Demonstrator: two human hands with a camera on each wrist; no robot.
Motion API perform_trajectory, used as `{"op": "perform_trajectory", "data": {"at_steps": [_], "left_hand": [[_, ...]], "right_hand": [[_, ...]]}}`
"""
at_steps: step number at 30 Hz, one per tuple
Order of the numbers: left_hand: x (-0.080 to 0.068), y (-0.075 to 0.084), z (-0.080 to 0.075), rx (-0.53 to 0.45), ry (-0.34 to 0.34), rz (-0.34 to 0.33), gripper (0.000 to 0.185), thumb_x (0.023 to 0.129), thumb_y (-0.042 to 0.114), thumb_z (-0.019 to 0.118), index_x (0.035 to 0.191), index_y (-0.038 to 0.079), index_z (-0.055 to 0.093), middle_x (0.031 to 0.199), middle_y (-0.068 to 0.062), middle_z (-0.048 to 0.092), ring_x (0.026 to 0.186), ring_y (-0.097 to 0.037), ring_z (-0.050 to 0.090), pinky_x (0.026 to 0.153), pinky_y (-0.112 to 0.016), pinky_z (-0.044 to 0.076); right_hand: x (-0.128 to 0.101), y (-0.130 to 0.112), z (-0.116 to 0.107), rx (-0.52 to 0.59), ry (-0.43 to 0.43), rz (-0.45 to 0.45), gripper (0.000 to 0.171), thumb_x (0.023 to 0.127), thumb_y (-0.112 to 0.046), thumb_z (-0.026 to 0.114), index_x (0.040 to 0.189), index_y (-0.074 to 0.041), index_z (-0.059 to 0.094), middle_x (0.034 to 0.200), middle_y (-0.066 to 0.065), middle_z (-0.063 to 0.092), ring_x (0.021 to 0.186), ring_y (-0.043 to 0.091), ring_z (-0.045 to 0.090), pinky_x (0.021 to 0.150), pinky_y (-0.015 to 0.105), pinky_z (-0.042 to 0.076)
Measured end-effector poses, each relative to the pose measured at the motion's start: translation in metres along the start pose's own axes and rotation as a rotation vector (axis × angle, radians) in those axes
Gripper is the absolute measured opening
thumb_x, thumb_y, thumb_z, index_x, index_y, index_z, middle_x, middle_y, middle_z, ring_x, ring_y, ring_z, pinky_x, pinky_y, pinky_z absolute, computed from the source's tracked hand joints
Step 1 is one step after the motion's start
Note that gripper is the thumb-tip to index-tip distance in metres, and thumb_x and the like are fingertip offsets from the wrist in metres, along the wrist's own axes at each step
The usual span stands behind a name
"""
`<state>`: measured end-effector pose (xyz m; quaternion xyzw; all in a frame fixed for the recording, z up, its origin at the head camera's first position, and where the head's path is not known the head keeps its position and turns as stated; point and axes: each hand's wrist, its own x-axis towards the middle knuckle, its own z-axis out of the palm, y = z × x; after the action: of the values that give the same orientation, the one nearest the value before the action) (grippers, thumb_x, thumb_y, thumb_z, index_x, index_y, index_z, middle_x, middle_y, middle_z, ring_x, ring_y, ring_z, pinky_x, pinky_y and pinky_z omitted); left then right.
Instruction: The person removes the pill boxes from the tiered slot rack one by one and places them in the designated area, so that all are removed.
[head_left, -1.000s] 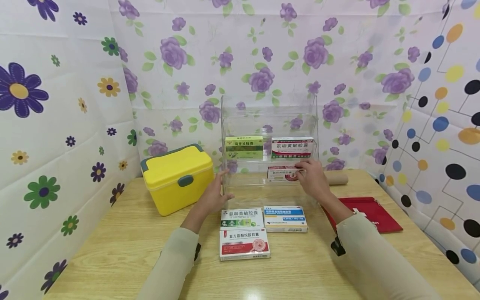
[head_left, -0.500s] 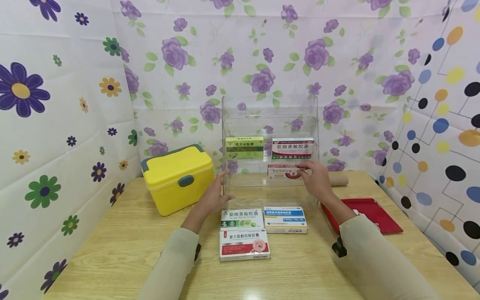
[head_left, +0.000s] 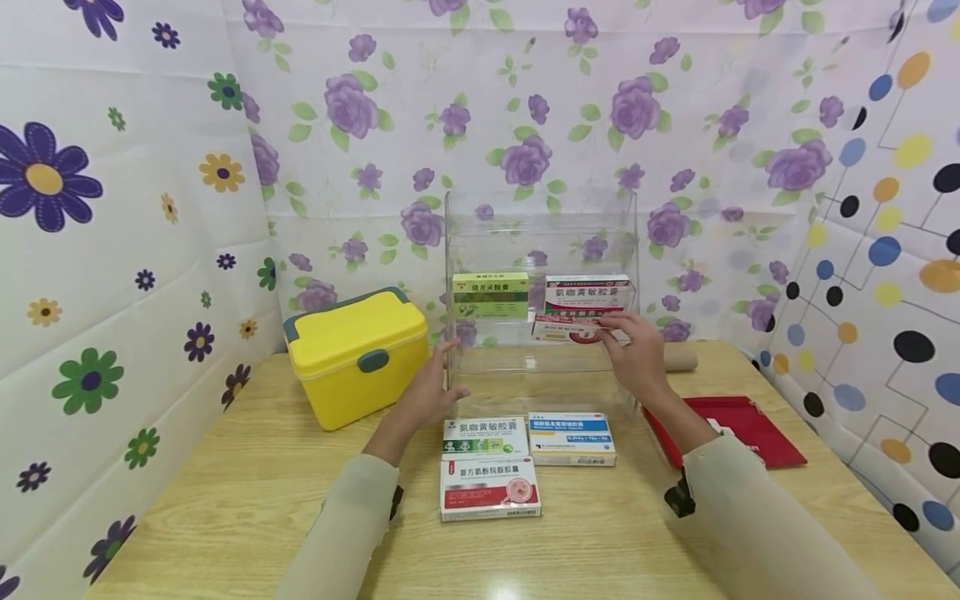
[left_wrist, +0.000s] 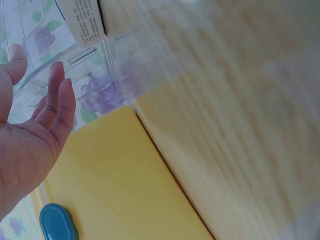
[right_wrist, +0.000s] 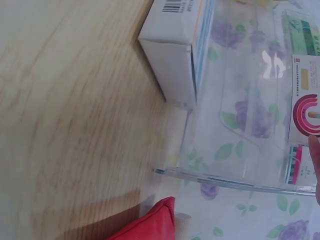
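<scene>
One light, stiff white-and-red cardboard medicine box (head_left: 567, 328), pinched at its right end by right hand (head_left: 636, 354); left hand (head_left: 429, 390), fingers straight, steadies slippery clear acrylic shelf rack (head_left: 540, 242).

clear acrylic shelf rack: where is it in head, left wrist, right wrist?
Head: clear rack centre, at the table's back.
Left wrist: upper left, beside the left hand.
Right wrist: right half.
Shared landmark: the wooden table.

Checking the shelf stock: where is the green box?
In the head view, the green box stands on the clear rack's middle shelf, left side, beside the white-and-red box.
</scene>
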<state>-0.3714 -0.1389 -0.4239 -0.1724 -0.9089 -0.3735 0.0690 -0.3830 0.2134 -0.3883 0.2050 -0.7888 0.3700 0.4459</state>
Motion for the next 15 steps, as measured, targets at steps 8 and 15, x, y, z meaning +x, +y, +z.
{"op": "perform_trajectory", "data": {"at_steps": [8,15], "left_hand": [[0.003,-0.001,0.001,0.013,-0.006,-0.007,0.091,0.088,0.019,0.077,0.154,0.035,0.016,0.146,-0.022,0.044,0.132,-0.037,0.047,0.105,-0.055,0.041],[0.002,-0.001,0.0,0.013,-0.005,-0.001,0.09,0.088,0.02,0.077,0.155,0.033,0.017,0.146,-0.023,0.044,0.132,-0.037,0.047,0.105,-0.055,0.04]], "right_hand": [[0.0,-0.007,-0.009,0.05,0.022,-0.048,0.019,0.082,-0.001,0.079,0.1,0.001,0.076,0.1,0.012,0.071,0.089,0.028,0.067,0.061,0.003,0.044],[-0.008,-0.017,-0.021,0.09,0.0,-0.049,0.018,0.082,-0.001,0.079,0.1,-0.001,0.076,0.104,0.011,0.071,0.095,0.026,0.066,0.06,0.006,0.046]]}}
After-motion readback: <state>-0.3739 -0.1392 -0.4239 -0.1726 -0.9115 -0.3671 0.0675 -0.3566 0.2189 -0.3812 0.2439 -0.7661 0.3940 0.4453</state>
